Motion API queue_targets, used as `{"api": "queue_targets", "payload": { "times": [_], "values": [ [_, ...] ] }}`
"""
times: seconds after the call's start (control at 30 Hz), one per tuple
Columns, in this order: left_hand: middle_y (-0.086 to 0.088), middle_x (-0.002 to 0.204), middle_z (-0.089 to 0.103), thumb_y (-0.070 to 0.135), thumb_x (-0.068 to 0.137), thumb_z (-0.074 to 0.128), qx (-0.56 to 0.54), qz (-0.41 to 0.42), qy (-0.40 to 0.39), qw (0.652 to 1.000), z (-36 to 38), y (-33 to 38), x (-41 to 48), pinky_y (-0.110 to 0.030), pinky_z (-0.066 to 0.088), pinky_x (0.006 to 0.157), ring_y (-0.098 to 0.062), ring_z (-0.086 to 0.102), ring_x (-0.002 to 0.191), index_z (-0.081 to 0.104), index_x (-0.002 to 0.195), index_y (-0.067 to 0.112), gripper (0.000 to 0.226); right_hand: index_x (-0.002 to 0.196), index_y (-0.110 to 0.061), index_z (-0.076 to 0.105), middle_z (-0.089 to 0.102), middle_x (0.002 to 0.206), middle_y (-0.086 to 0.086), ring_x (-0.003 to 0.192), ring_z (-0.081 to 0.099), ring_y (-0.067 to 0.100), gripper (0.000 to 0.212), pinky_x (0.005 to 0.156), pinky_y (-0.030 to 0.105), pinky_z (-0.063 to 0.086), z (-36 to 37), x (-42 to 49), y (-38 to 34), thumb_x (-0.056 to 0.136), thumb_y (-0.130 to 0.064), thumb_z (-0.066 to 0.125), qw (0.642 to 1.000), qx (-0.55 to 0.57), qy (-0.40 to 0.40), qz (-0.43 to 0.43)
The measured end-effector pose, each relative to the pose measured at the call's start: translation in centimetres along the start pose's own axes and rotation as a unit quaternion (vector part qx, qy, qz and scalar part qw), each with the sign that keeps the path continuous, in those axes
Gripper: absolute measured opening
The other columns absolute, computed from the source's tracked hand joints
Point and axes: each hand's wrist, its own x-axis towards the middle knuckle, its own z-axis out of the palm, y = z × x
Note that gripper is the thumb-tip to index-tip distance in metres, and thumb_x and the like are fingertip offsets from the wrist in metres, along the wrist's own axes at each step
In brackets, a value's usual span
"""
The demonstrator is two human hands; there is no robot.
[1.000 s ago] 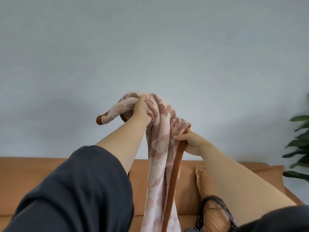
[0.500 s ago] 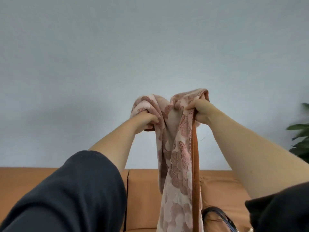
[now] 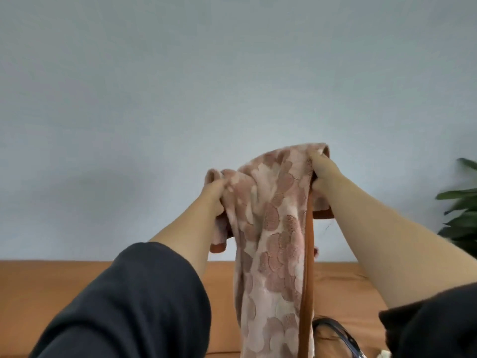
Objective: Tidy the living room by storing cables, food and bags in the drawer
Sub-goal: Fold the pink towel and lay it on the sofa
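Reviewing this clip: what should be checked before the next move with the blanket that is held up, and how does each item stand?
1. Left hand grips the blanket: ok.
2. Right hand grips the blanket: ok.
3. Blanket spread flat between the hands: not ok, it hangs bunched.
4. Blanket's lower end clear of the bag handle: cannot tell, it runs out of frame.
5. Drawer in view: not ok, none visible.

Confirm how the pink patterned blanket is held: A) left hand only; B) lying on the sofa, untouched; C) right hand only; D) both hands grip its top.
D: the left hand and the right hand each grip the top of the blanket, which hangs down in front of the sofa.
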Motion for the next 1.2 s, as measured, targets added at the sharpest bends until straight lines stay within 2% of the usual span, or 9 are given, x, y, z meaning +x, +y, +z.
{"api": "queue_targets", "payload": {
  "times": [0.1,0.2,0.47,0.67,0.8,0.93,1.03,1.1,1.2],
  "values": [
    [-0.006,0.094,0.070,0.032,0.081,0.073,-0.034,-0.086,-0.005,0.996,-1.0,-1.1,0.4,-0.031,0.057,0.066,-0.020,0.067,0.082,0.063,0.102,0.023,0.025,0.098,-0.013,0.060,0.065,0.086,0.006,0.067,0.066,0.019,0.030,0.062,0.030,0.056,-2.7,0.1,3.1,0.079,-0.031,0.073,0.984,-0.099,-0.056,0.139],
    [-0.015,0.099,0.064,0.014,0.093,0.054,0.331,-0.053,0.002,0.942,-0.8,-3.0,-0.1,-0.031,0.052,0.073,-0.024,0.060,0.084,0.063,0.098,0.005,0.014,0.084,-0.002,0.057,0.060,0.088,0.015,0.075,0.063,0.026,0.009,0.068,0.032,0.053,-3.3,-0.4,7.4,0.084,0.007,0.057,0.933,-0.261,-0.112,0.221],
    [-0.009,0.114,0.062,0.031,0.091,0.056,0.519,0.128,0.211,0.819,-1.9,0.2,-0.5,-0.031,0.040,0.075,-0.031,0.058,0.106,0.059,0.109,0.008,0.029,0.119,-0.018,0.061,0.058,0.124,0.009,0.114,0.055,0.027,0.030,0.092,0.032,0.047,-3.5,1.0,6.0,0.095,-0.020,0.045,0.780,-0.622,0.039,-0.049],
    [-0.015,0.112,0.065,0.011,0.089,0.057,0.529,0.117,0.278,0.793,-5.6,2.8,0.8,-0.034,0.046,0.078,-0.033,0.061,0.105,0.063,0.104,0.002,0.018,0.097,-0.028,0.071,0.067,0.107,-0.002,0.090,0.059,0.023,0.013,0.076,0.026,0.046,-5.6,1.0,5.0,0.085,-0.025,0.065,0.786,-0.610,0.091,-0.052],
    [-0.020,0.131,0.055,0.012,0.092,0.055,0.440,0.115,0.306,0.836,-9.1,3.8,1.9,-0.035,0.041,0.095,-0.035,0.051,0.122,0.055,0.123,-0.002,0.034,0.128,-0.008,0.055,0.055,0.121,0.001,0.111,0.055,0.021,0.035,0.094,0.028,0.041,-8.2,2.5,3.9,0.095,-0.010,0.042,0.832,-0.548,0.054,0.065],
    [-0.014,0.122,0.062,0.004,0.093,0.050,0.364,0.126,0.255,0.887,-9.2,3.1,2.6,-0.025,0.040,0.089,-0.027,0.052,0.123,0.069,0.108,0.007,0.024,0.110,0.003,0.059,0.071,0.075,0.014,0.053,0.064,0.021,0.056,0.077,0.022,0.056,-9.6,4.1,4.6,0.068,0.012,0.023,0.936,-0.317,0.040,0.151],
    [-0.009,0.132,0.057,-0.002,0.095,0.043,0.319,0.125,0.212,0.915,-7.7,2.6,2.6,-0.028,0.039,0.097,-0.025,0.049,0.125,0.069,0.111,0.006,0.032,0.131,0.002,0.046,0.060,0.113,0.023,0.109,0.059,0.031,0.057,0.109,0.031,0.034,-8.4,2.9,5.4,0.089,0.018,0.011,0.945,-0.302,0.037,0.118],
    [-0.012,0.133,0.056,-0.003,0.095,0.042,0.315,0.114,0.172,0.926,-7.2,2.2,2.8,-0.027,0.037,0.097,-0.026,0.047,0.127,0.069,0.111,0.008,0.034,0.137,-0.002,0.040,0.053,0.131,0.017,0.120,0.052,0.031,0.051,0.097,0.032,0.045,-8.1,3.4,5.9,0.096,0.014,0.015,0.959,-0.253,0.050,0.121],
    [-0.016,0.132,0.057,-0.012,0.086,0.047,0.328,0.100,0.113,0.932,-7.3,1.8,3.1,-0.029,0.035,0.103,-0.026,0.045,0.129,0.071,0.108,0.012,0.040,0.124,-0.003,0.055,0.060,0.121,0.016,0.082,0.063,0.026,0.045,0.048,0.022,0.053,-8.5,4.5,6.7,0.094,0.015,0.028,0.953,-0.274,0.059,0.113]
  ]
}}
